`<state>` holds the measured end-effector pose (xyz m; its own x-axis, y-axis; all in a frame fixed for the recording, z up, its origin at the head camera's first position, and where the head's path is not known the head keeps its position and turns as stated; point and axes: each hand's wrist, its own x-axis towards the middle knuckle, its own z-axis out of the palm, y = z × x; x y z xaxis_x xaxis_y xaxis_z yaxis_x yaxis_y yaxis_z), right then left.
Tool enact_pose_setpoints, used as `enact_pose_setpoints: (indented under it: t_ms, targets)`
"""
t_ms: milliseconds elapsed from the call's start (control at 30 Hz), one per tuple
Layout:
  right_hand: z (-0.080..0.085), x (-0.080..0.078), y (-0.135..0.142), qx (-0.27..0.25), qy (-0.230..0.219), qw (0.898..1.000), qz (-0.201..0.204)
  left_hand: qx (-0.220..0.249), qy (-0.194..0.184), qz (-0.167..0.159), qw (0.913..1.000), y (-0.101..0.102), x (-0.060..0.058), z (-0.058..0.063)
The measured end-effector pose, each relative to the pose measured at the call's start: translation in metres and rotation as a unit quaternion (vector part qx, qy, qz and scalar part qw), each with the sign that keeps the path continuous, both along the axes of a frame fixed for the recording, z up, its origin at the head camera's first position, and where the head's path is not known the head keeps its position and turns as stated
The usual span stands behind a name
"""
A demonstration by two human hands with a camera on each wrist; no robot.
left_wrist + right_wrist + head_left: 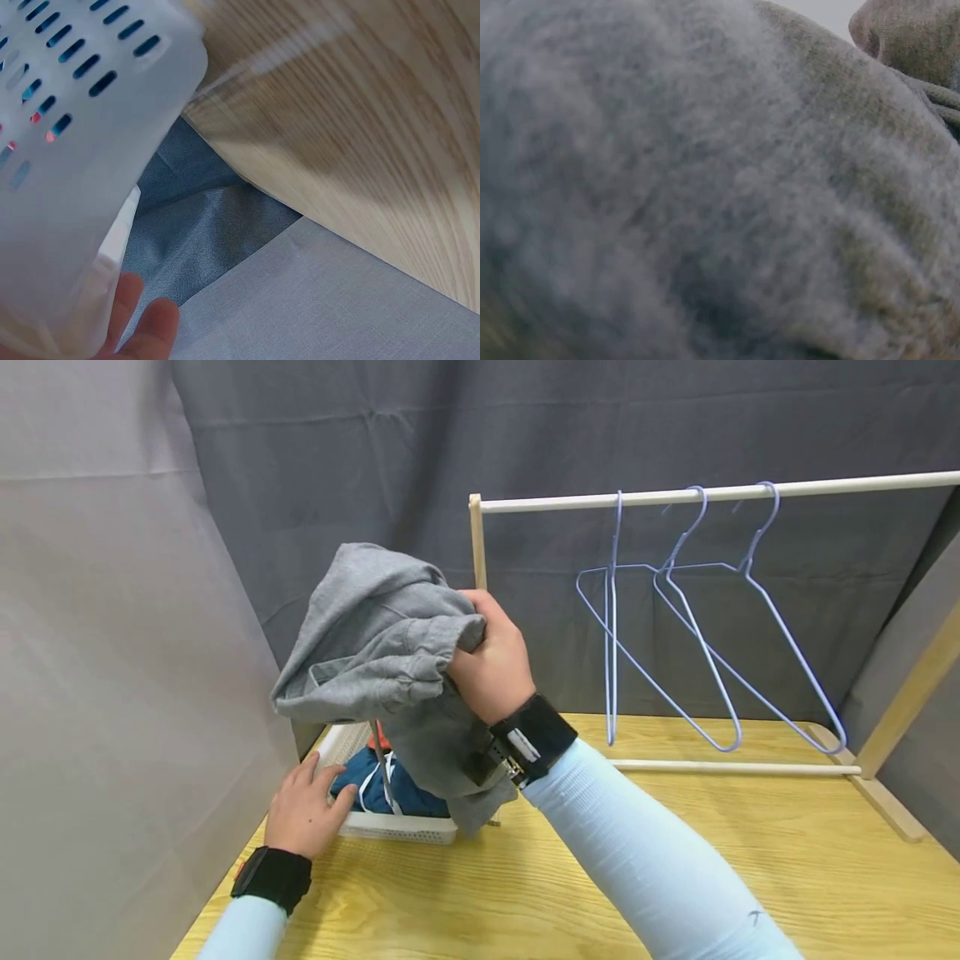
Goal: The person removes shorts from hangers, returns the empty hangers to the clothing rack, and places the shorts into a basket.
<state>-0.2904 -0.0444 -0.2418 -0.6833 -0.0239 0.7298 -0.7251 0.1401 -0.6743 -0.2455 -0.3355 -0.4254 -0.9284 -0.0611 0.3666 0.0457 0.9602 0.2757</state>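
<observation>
A grey cloth garment (375, 635) hangs bunched in my right hand (495, 660), whose fingers grip its gathered edge above the basket. Blurred grey fabric (720, 180) covers most of the right wrist view. My left hand (303, 810) holds the left side of a white plastic basket (397, 831), thumb side over the inside. In the left wrist view, fingertips (150, 330) show beside the slotted basket wall (82, 172). Inside the basket lie a dark blue garment with white cords (412, 793) and a bit of orange-red cloth (380, 737), partly hidden by the grey garment.
To the right stands a rack with a white top rail (547, 504), a lower bar (735, 767) and a wooden foot (885, 806). Three lavender hangers (712, 660) hang from the rail. Pale cloth (135, 693) borders the wooden table (525, 893) at left, grey cloth behind.
</observation>
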Motion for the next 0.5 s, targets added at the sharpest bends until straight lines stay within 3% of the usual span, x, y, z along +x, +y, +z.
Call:
enact_pose_setpoints:
  t_ms: [300,500]
  targets:
    - [0.024,-0.007,-0.016,-0.001,0.003,1.0,-0.021,-0.004,-0.013,0.005,0.9999,0.002,0.003,0.004]
    - [0.038,-0.012,-0.025,-0.013,0.005,0.999,-0.046,0.003,-0.012,0.009,0.9999,0.001,0.003,0.0]
